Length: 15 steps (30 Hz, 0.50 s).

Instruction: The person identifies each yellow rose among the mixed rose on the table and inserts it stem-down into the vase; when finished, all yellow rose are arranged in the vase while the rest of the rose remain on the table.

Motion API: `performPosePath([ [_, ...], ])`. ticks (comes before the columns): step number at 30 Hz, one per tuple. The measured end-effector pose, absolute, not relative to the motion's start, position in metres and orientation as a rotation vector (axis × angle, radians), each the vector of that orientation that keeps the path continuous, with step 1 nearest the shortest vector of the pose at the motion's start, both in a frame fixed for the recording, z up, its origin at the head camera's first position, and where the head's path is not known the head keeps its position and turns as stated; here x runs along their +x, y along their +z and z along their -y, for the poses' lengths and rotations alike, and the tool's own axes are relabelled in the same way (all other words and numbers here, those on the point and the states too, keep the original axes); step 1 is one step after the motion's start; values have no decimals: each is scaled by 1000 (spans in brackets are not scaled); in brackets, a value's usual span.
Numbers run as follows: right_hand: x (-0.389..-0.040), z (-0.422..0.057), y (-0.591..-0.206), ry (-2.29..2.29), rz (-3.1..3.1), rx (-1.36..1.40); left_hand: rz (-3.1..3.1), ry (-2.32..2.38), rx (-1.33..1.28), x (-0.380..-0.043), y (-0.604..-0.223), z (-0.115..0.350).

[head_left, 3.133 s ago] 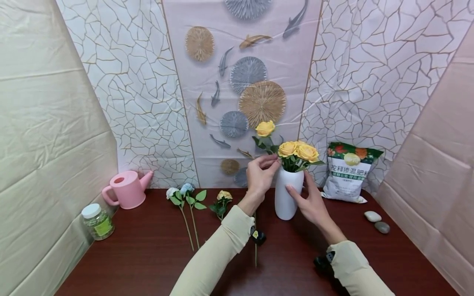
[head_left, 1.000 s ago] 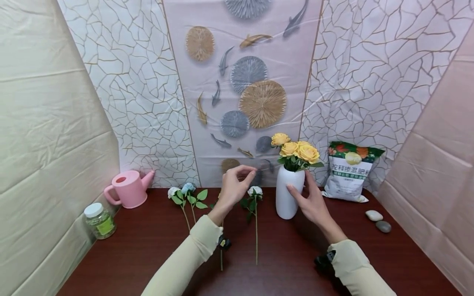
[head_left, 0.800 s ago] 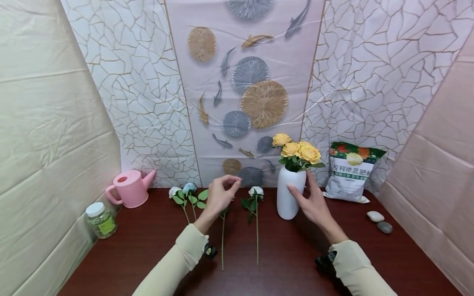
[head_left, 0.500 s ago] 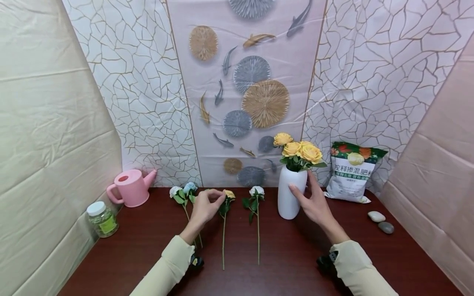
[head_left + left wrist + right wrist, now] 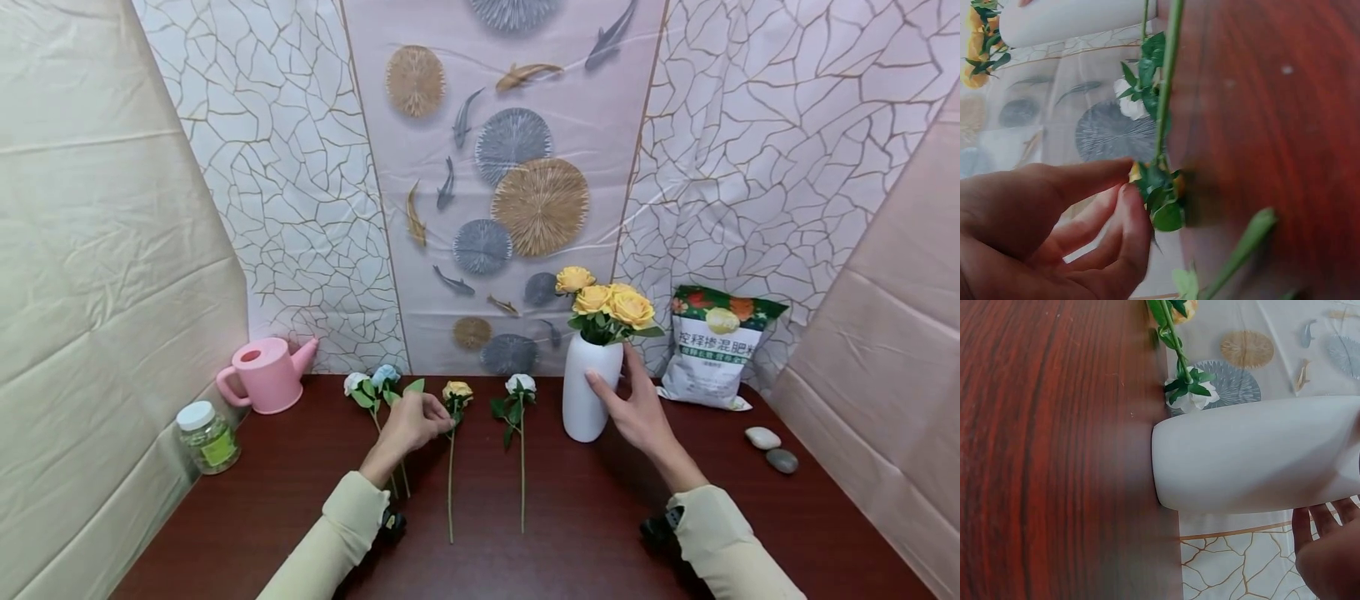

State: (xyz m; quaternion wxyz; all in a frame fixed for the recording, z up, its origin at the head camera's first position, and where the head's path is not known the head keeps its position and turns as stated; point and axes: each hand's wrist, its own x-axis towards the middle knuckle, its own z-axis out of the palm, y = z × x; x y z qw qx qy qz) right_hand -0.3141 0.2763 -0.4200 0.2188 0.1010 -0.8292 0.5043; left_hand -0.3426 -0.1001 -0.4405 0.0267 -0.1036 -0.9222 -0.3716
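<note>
A white vase stands upright on the table, holding several yellow roses. My right hand grips the vase from its right side, thumb across the front; in the right wrist view the fingers reach behind it. My left hand is beside a single yellow rose lying on the table. Its thumb and index finger are close together near the green leaves, with no firm hold visible. To the right lies a white rose on a long stem.
Left of the yellow rose lie a white flower and a blue flower, partly behind my left hand. A pink watering can and a lidded jar stand far left. A fertilizer bag and two stones are right.
My left hand has let go of a yellow rose, which now stands in the vase with the others. It has moved left and down to the lying yellow rose. My right hand stays on the vase.
</note>
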Motion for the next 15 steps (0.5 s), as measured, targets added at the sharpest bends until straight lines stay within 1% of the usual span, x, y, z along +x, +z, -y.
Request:
performPosePath([
  [5, -315, -276, -421, 1387, 2295, 273, 2983, -1234, -312, -334, -436, 102],
  [9, -316, -277, -422, 1372, 2296, 273, 3017, -1520, -264, -332, -439, 99],
  [15, -316, -277, -422, 1366, 2304, 266, 2930, -1837, -311, -334, -447, 99],
])
